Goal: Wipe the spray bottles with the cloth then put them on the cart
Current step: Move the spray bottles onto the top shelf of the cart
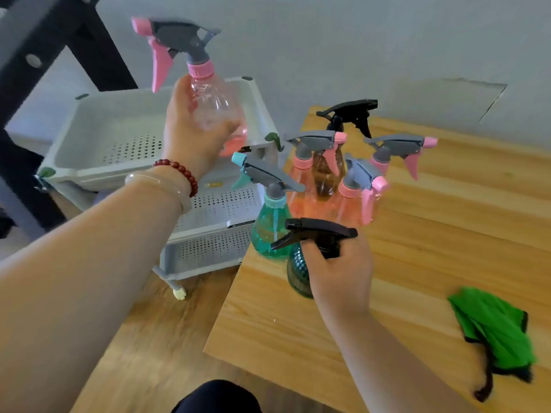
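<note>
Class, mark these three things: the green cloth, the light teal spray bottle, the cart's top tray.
green cloth (495, 332), head view, middle of the fabric.
light teal spray bottle (268, 231), head view, clear body.
cart's top tray (104, 175), head view, front wall.

The single head view looks forward and down, close over the wooden table (417, 263) and cart (98, 162).

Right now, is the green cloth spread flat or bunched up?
Bunched up: the green cloth lies crumpled in loose folds on the wooden table, not laid out flat.
</note>
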Motion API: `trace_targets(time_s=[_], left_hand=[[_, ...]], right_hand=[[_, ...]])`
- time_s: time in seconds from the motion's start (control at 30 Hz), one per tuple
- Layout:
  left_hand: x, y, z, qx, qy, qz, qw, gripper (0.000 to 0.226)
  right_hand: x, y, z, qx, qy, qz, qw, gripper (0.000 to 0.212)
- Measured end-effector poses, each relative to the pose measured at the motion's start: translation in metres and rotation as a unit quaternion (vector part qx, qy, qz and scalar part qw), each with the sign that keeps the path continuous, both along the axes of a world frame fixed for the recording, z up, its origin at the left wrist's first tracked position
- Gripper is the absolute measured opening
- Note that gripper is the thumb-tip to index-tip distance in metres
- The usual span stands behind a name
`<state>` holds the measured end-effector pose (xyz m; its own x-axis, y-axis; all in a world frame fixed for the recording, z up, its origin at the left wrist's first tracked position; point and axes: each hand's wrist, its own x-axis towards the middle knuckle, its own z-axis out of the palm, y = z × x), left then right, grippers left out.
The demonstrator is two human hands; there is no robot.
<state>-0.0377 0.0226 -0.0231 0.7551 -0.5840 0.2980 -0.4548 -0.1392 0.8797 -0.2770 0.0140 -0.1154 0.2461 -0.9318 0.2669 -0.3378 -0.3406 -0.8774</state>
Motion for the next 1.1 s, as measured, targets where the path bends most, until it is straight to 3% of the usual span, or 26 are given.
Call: trace_targets(time_s=[0.2, 0.43, 0.53, 0.87, 1.1], left_hand=[[-0.005, 0.002, 0.017, 0.005, 0.036, 0.012, 0.999, 0.06], [-0.009, 0.016, 0.047, 0.055, 0.057, 0.007, 0.997, 0.065], [-0.01, 0.024, 0.058, 0.067, 0.08, -0.003, 0.995, 0.066], [-0.005, 0.059, 0.085, 0.113, 0.133, -0.049, 0.983, 0.078], [-0.008, 0.083, 0.108, 0.119, 0.16, -0.084, 0.976, 0.077]], right_hand=[[-0.002, 0.002, 0.022, 0.042, 0.033, 0.015, 0.998, 0.011], [-0.013, 0.013, 0.054, 0.148, 0.086, -0.018, 0.985, 0.061], [-0.017, 0.016, 0.07, 0.177, 0.117, -0.028, 0.977, 0.072], [-0.012, 0.031, 0.118, 0.246, 0.23, -0.05, 0.94, 0.077], [-0.003, 0.048, 0.15, 0.214, 0.302, -0.07, 0.926, 0.077]])
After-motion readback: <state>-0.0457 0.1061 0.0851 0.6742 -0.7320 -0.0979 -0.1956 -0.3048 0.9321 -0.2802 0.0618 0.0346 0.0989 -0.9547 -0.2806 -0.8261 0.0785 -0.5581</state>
